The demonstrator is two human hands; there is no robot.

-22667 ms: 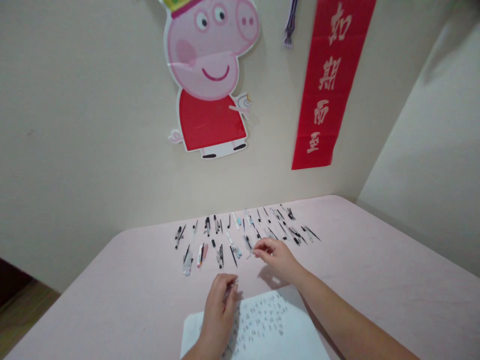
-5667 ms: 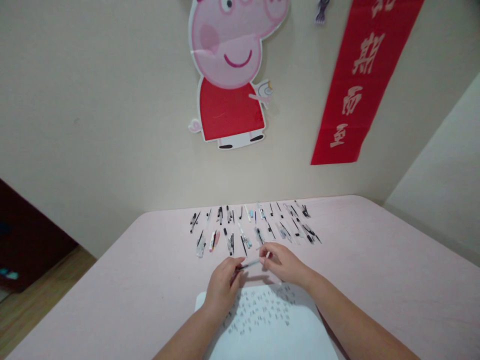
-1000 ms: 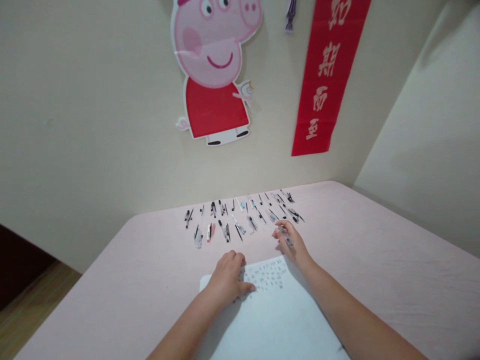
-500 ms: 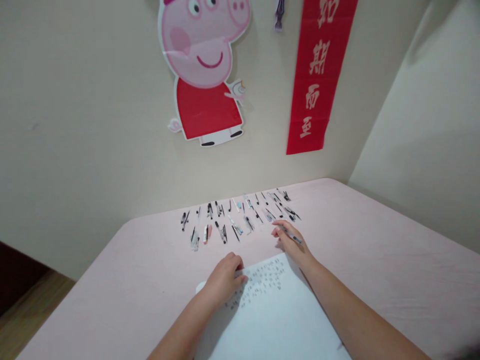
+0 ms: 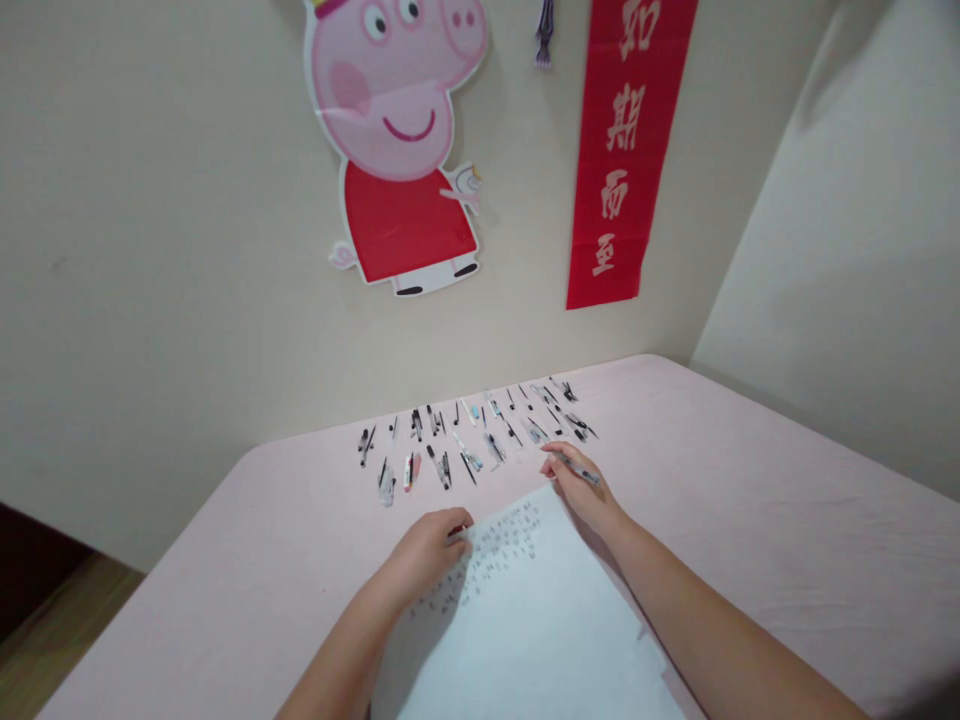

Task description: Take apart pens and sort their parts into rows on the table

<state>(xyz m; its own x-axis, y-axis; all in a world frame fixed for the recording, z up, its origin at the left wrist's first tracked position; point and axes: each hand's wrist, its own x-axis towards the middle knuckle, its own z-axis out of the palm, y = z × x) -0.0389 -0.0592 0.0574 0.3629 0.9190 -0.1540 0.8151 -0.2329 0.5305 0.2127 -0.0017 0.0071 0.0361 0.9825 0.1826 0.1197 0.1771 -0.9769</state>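
My left hand (image 5: 426, 548) rests on the upper left corner of a white sheet of paper (image 5: 532, 630) covered in small handwriting, fingers curled and pressed on it. My right hand (image 5: 581, 488) is closed round a pen (image 5: 579, 467) just past the sheet's top right corner. Several pens and pen parts (image 5: 469, 438) lie in two rows on the pink table (image 5: 750, 520) beyond both hands.
A pig cartoon cutout (image 5: 401, 140) and a red banner with characters (image 5: 622, 150) hang on the beige wall behind the table. A second wall (image 5: 840, 260) closes the right side. Wooden floor (image 5: 45, 640) shows at the lower left.
The paper has turned and slid toward the left under my left hand. My right hand lifted a pen from near the rows and holds it by the sheet's top edge.
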